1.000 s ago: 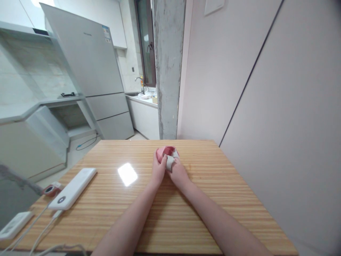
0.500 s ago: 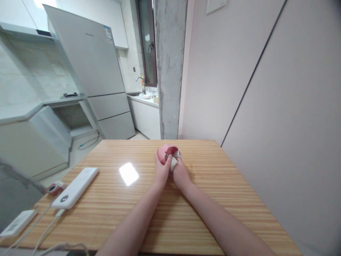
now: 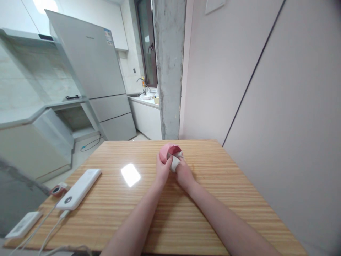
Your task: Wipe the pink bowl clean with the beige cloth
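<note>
Over the far part of the wooden table (image 3: 117, 199), my left hand (image 3: 163, 169) grips a pink bowl-like vessel (image 3: 165, 150) by its near left side, thumb at the rim. The vessel is tilted, its darker inside partly showing towards me. A whitish cloth (image 3: 175, 164) is bunched in my right hand (image 3: 184, 174) and pressed at the vessel's opening, part of it inside. My right fingertips are hidden by the cloth and the vessel.
To the left lie a white power bank (image 3: 79, 190) with cables plugged in, a small red-and-white object (image 3: 57, 190) and a white flat box (image 3: 23, 224). A wall (image 3: 279, 124) runs along the right. A concrete pillar (image 3: 170, 71) and a fridge (image 3: 87, 60) stand beyond the table.
The vessel has turned slightly in my hands and its opening shows less. The cloth and my right hand have shifted a little right. The whole view has moved slightly.
</note>
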### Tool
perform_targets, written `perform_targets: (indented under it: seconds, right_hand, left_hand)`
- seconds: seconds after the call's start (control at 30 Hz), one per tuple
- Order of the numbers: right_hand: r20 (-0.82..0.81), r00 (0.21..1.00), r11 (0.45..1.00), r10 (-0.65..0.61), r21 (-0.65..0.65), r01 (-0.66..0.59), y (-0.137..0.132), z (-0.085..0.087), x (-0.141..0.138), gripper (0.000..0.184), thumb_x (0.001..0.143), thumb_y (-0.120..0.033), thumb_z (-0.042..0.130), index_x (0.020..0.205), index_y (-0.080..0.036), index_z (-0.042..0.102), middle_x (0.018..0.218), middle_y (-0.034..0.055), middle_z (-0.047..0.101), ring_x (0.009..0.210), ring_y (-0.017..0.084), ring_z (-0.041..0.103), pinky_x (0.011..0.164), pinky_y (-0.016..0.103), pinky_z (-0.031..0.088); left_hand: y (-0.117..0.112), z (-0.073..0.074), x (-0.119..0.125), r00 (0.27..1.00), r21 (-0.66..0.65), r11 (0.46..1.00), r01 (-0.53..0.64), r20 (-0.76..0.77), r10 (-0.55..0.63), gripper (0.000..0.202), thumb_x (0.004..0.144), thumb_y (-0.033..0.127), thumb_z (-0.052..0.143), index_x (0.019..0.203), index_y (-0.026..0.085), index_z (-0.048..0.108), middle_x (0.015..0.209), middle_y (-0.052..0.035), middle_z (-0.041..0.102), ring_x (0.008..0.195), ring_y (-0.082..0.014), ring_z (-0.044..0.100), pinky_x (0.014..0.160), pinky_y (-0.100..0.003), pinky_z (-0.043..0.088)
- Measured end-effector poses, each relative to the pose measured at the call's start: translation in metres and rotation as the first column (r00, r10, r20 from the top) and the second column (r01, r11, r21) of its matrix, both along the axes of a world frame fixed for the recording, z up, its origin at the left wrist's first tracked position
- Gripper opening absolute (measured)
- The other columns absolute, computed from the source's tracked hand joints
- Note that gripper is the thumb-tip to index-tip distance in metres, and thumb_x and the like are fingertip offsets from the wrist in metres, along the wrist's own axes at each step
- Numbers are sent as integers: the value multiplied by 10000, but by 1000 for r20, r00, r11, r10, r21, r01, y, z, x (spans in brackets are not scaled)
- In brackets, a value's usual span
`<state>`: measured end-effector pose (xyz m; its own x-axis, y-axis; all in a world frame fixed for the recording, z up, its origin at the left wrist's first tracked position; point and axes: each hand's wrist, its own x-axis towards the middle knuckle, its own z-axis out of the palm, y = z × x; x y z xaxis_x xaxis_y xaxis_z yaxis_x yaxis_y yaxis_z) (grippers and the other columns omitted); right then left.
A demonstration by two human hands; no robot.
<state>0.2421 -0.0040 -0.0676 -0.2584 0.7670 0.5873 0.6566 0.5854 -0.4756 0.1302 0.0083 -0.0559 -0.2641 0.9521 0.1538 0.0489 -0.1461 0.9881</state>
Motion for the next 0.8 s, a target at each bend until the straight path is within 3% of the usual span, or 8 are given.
perform_targets:
  seconds: [0.13,0.23,0.3,0.4,0.47,0.6,0.73,0.8]
  right_hand:
    - [204,971,991,126,8,-131,6,3,8,259,800,-92,543,1014,-167,669,1066,115,633,1067,232,526,930,383,444]
    - [288,953,994,99,12,-107,11,5,13,268,842,-121,521,1073,-160,652,1135,130,624,1132,247,508,965,398,425]
    - [254,966,998,52,3,-55,12,4,14,279,860,-142,503,1104,-147,639,1148,139,621,1148,252,506,993,393,407]
    - [123,992,999,-5,-44,10,11,-1,14,324,847,-146,507,1152,-159,615,1134,132,622,1090,236,546,967,352,429]
    - [42,999,998,-5,-64,8,9,-4,12,413,811,-121,523,1216,-187,574,1152,114,611,1073,224,556,959,334,436]
    - [35,987,986,159,-53,-157,7,-4,9,431,783,-97,537,1202,-188,582,1153,100,611,1096,214,532,994,337,409]
    - [156,971,983,183,-30,-181,8,-1,7,335,867,-158,489,1185,-180,593,1163,108,607,1113,219,506,974,358,414]
    - [212,968,991,137,-16,-137,9,0,8,318,874,-168,488,1170,-164,603,1130,125,622,1120,244,493,978,385,405]
  left_hand:
    - [0,11,-21,968,35,998,61,-247,-50,403,774,361,595,1102,133,541,1066,-112,653,1008,-229,617,878,-336,484]
    - [2,21,-37,897,34,984,172,-418,-143,403,758,366,617,1103,163,581,1046,-89,669,991,-241,621,893,-356,472]
    - [1,20,-35,911,20,982,189,-376,-168,541,731,383,657,1209,162,531,1086,-100,661,1023,-244,614,913,-358,466]
    - [0,9,-16,974,3,985,171,-152,-169,838,722,388,682,1414,156,270,1186,-138,616,1071,-231,603,928,-355,469]
    - [-1,0,-5,988,0,991,130,-81,-130,872,729,382,679,1430,155,213,1263,-161,564,1129,-234,574,960,-358,452]
    - [2,2,-16,974,1,1000,16,-226,-15,635,795,353,598,1350,132,381,1345,-162,500,1248,-253,475,1052,-382,364]
    - [3,18,-43,885,88,989,116,-460,-63,568,775,381,617,1290,178,494,1295,-120,555,1212,-267,505,1040,-393,371]
    - [2,19,-43,883,124,977,176,-459,-100,634,745,410,651,1313,195,469,1248,-111,585,1168,-261,539,1014,-386,398]
